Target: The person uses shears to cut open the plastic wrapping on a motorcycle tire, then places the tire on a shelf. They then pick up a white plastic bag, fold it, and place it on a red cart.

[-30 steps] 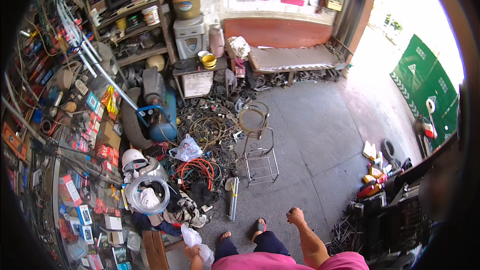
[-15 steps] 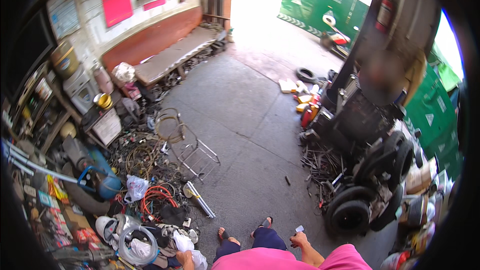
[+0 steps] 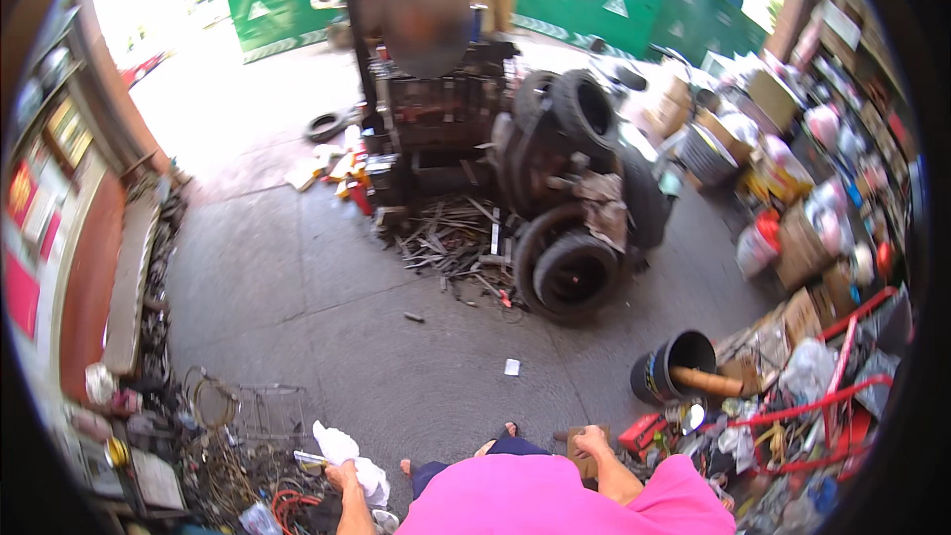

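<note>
My left hand (image 3: 343,477) is closed on a crumpled white plastic bag (image 3: 355,460), held low at the left above a tangle of cables and scrap. My right hand (image 3: 592,442) is at the lower right with its fingers curled; what they hold, if anything, is hidden. Right beside its fingers shows a flat brown piece (image 3: 578,454), like cardboard or wood; I cannot tell whether the hand touches it. A small white square (image 3: 512,367) lies on the concrete floor ahead of me.
Old tyres (image 3: 578,275) lean around a dark machine (image 3: 446,109), with metal tyre levers and rods (image 3: 451,238) heaped below. A black bucket (image 3: 674,367) tilts near red metal bars (image 3: 837,391) on the right. A wire rack (image 3: 272,411) and a bench (image 3: 129,287) are left.
My view has swung to the right. The white piece that was at my right hand is gone from it, and a white square lies on the floor. My left hand has lifted the white bag.
</note>
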A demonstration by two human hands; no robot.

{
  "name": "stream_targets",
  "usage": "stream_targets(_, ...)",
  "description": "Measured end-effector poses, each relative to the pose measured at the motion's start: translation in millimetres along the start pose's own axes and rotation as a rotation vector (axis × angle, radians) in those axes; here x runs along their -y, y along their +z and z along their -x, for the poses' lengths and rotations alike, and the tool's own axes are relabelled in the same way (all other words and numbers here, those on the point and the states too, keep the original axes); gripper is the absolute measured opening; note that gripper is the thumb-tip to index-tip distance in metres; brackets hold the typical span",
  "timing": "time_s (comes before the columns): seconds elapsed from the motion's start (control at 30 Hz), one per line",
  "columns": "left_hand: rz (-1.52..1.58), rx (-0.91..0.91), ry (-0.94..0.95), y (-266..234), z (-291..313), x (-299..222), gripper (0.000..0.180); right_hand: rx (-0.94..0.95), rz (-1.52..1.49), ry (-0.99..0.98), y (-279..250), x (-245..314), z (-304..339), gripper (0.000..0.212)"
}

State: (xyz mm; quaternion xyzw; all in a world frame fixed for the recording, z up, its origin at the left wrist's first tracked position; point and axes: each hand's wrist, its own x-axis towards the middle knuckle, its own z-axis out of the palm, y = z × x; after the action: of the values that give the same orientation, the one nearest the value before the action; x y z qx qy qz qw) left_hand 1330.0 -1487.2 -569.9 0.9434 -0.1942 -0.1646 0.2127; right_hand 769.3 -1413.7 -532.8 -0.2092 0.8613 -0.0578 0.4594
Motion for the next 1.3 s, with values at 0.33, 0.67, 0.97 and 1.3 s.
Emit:
stream_targets(0.33, -0.147, 0.463, 0.509, 127.5, 159.9, -205.4, 0.031, -0.155, -0.418, 0.339, -48.4, -133.7, -31.3, 0.023)
stream_targets(0.67, -0.341, 0.539, 0.635, 235.7, 206.1, -354.5, 0.04, -0.098, -0.617, 0.497, -71.7, -99.1, -72.3, 0.017)
stream_targets(0.97, -0.504, 0.796, 1.136, 375.0, 330.3, -522.2, 0.03, -0.55, -1.144, 0.32, -219.1, -36.6, -115.1, 0.015)
stream_targets(1.3, -0.191, 1.039, 1.432, 484.3, 619.8, -644.8, 0.027, -0.06, -0.558, 0.704, -195.1, -127.7, -192.7, 0.019)
